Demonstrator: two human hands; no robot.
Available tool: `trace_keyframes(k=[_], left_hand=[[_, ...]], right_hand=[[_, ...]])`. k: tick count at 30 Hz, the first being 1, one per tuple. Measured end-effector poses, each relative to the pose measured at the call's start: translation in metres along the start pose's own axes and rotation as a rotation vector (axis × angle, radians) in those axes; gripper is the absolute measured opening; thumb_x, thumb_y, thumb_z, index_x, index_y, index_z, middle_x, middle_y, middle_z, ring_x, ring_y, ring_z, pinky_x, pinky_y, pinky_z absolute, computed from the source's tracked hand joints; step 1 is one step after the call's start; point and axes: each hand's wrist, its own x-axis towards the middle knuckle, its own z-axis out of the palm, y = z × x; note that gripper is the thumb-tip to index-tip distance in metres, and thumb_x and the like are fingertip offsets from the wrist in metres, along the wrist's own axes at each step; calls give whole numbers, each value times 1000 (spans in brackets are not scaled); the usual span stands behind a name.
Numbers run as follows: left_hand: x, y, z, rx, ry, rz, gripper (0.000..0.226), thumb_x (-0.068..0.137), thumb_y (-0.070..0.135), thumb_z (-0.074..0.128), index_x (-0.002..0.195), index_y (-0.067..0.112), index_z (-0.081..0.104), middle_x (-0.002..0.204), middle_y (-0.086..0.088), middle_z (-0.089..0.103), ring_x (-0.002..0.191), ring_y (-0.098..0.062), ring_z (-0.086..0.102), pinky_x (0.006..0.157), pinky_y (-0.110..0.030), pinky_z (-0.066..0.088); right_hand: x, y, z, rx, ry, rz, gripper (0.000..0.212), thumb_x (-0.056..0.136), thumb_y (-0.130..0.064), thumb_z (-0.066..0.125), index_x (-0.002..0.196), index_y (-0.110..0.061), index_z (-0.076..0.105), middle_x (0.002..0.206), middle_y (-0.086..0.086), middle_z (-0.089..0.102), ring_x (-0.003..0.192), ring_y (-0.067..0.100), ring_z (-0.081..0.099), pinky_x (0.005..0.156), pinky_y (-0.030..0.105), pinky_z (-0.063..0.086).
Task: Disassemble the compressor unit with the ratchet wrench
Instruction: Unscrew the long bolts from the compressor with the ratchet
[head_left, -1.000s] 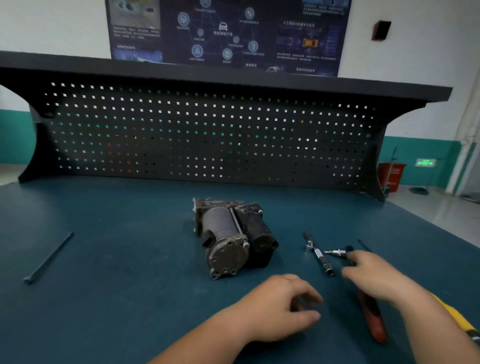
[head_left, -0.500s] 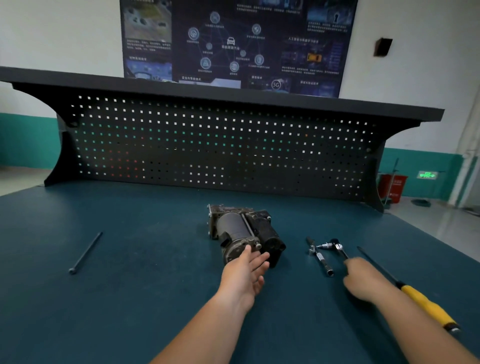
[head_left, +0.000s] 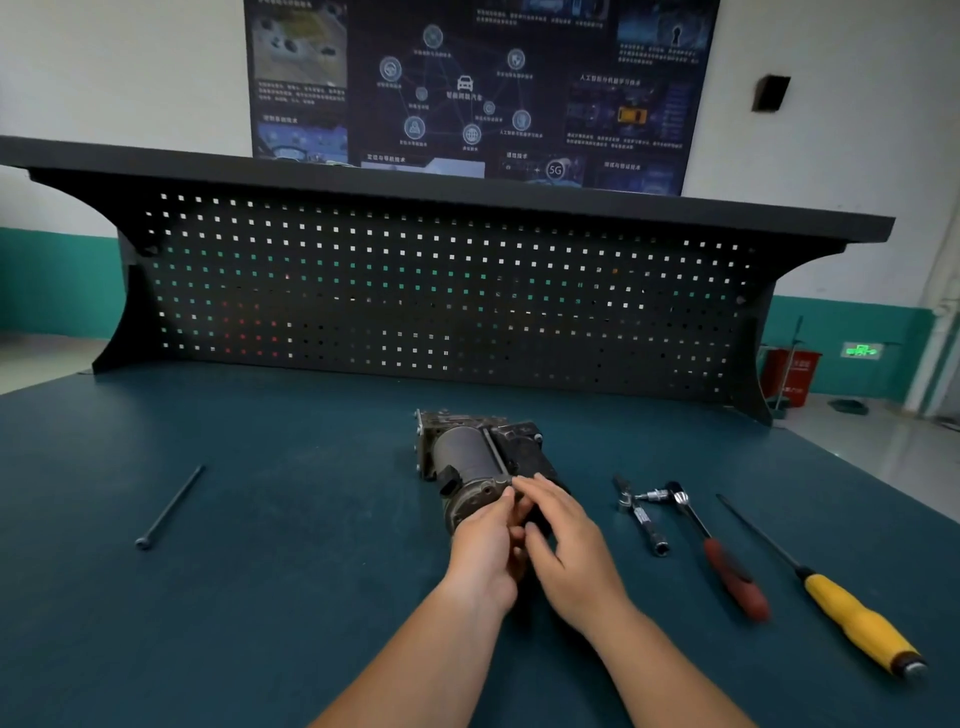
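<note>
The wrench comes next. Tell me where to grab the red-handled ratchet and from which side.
Grip the ratchet wrench by its red handle, from above at the near end. It lies flat, handle toward the person, head and socket away; the yellow screwdriver on the right leaves room.

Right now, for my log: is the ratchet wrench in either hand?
No, the ratchet wrench lies on the workbench; left hand and right hand touch the compressor.
</note>
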Motion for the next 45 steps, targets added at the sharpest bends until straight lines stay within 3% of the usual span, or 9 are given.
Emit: trace_keyframes(k=[11, 17, 20, 22, 25, 28, 33, 41, 45], left_hand=[[4, -3, 0, -26, -4, -21, 22, 96, 20, 51, 86, 11, 70, 60, 6, 66, 40, -3, 39, 53, -19, 34], [7, -9, -8, 66, -40, 16, 26, 96, 29, 51, 90, 12, 70, 66, 4, 68, 44, -6, 43, 51, -20, 36], [9, -11, -14, 86, -90, 18, 35, 97, 35, 44, 91, 10, 69, 63, 4, 66, 38, -5, 38, 41, -18, 32], [9, -13, -16, 100, -97, 38, 37, 98, 34, 42, 91, 9, 70, 62, 4, 66, 37, -5, 40, 39, -17, 34], [12, -17, -14, 146, -95, 113, 37, 100, 31, 40, 91, 9, 69, 61, 4, 66, 37, -5, 40, 39, -17, 34], [18, -20, -12, 212, -77, 205, 39, 101, 30, 38, 89, 9, 69, 58, 4, 64, 37, -6, 40, 40, -19, 33], [23, -22, -14, 293, -148, 229, 49, 101, 40, 31, 93, 8, 68, 56, 3, 60, 38, -7, 39, 41, -19, 32], [13, -20, -10, 416, -458, 75, 66, 87, 61, 26, 97, 8, 64, 62, 3, 59, 43, -9, 39, 44, -20, 24], [6, -19, -10, 440, -672, -36, 70, 75, 65, 31, 103, 9, 61, 71, 1, 66, 46, -9, 51, 41, -18, 28]], right_hand=[[0, 10, 3, -36, 44, -56, 53, 87, -1, 49, 133, -29, 50, 123, -41, 32, 123, -28, 17, 102, 1, 14], [0, 8, 0, -5, 207, -23, 39, 85, -22, 50, 123, -20, 59, 124, -19, 49, 122, -2, 40, 105, 25, 30], [10, 28, -30, -71, 388, 152, 21, 86, -15, 60, 105, -15, 68, 121, 3, 54, 119, 20, 48, 102, 40, 35], [17, 54, -68, -267, 283, 375, 18, 87, -23, 61, 103, -20, 68, 125, 4, 51, 121, 24, 46, 99, 39, 37], [20, 98, -121, -539, 62, 784, 47, 92, -52, 47, 122, -18, 59, 132, 14, 46, 123, 33, 42, 97, 40, 39], [17, 125, -142, -559, -143, 1010, 59, 93, -53, 44, 122, -4, 55, 123, 18, 55, 111, 33, 53, 84, 34, 45], [15, 125, -136, -350, -200, 983, 29, 90, -30, 55, 71, -8, 54, 70, 7, 54, 64, 21, 51, 54, 27, 33], [0, 108, -127, -135, 21, 961, 25, 86, -21, 57, 68, -7, 48, 62, 10, 49, 55, 23, 47, 53, 27, 32], [-11, 94, -128, -63, 224, 666, 22, 91, -11, 57, 70, -4, 52, 61, 9, 55, 55, 20, 56, 53, 31, 40]])
